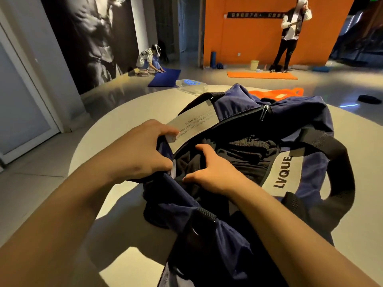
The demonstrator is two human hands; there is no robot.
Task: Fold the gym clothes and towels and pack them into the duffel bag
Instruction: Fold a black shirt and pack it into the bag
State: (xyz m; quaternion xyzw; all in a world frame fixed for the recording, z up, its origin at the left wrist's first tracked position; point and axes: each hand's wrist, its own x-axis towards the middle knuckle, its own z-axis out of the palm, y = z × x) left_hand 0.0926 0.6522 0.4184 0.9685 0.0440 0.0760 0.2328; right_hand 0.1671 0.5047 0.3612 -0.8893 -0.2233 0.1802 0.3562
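Black crumpled fabric clothing (238, 158) is sitting inside the navy nylon duffel bag (290, 129) at the surface's (116, 119) centre. The right hand (215, 172) is pressing it down, fingers spread; the left hand (143, 148), at nine o'clock, is gripping the bag's rim. Pressing evenly towards three o'clock should flatten the load.

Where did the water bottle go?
The water bottle lies on its side at the far edge of the round table, behind the duffel bag, slightly left of it.
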